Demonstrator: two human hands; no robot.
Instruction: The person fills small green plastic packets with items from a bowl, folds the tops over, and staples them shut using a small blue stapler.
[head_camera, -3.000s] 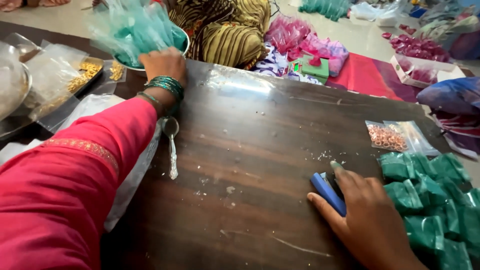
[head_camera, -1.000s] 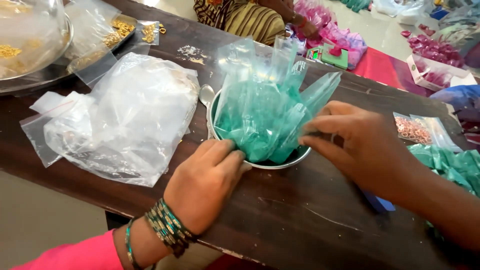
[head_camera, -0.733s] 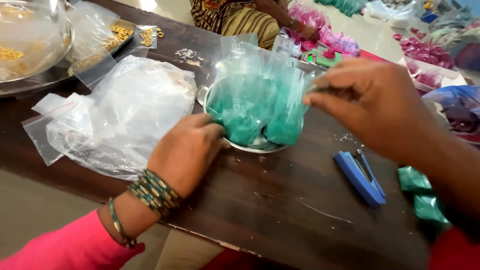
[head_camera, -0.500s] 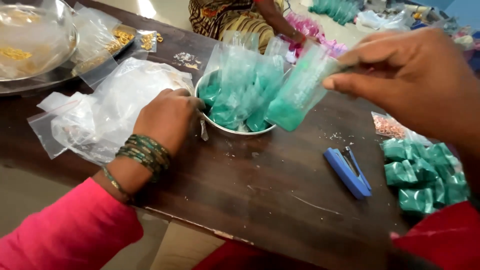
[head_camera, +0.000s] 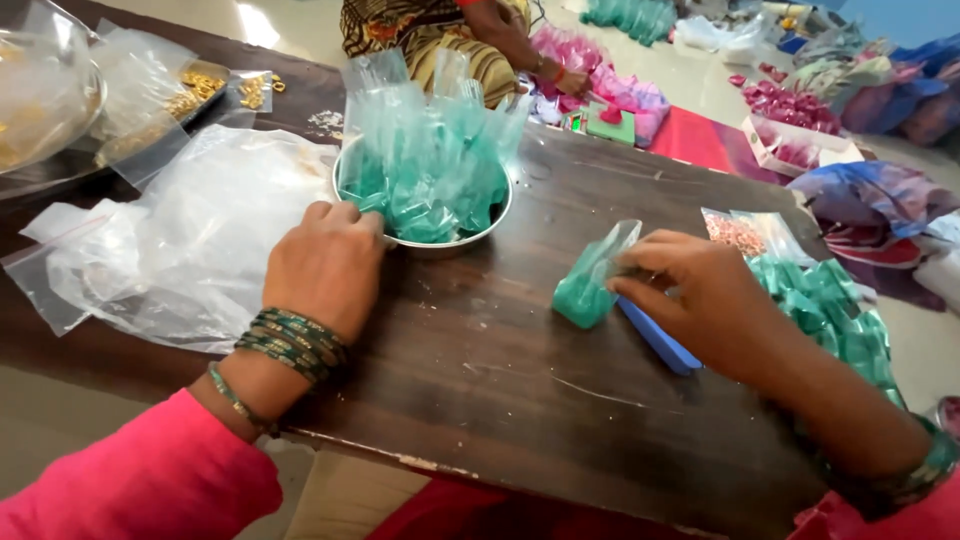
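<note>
stapler (head_camera: 655, 338): mostly hidden under right hand (head_camera: 700, 300) | seated person (head_camera: 470, 40): cut off at top edge

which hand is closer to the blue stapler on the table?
Right. The right hand lies over the blue stapler, covering its upper end while pinching a green-filled packet. The left hand is well away, against the steel bowl.

A small packing workshop, by the look of it: a worn wooden table (head_camera: 480, 350) crowded with a steel bowl (head_camera: 425, 240) of teal-filled packets, heaps of clear plastic bags (head_camera: 190, 240), and finished packets (head_camera: 830, 320) (another worker sits on the floor (head_camera: 690, 85) among pink ones).
</note>
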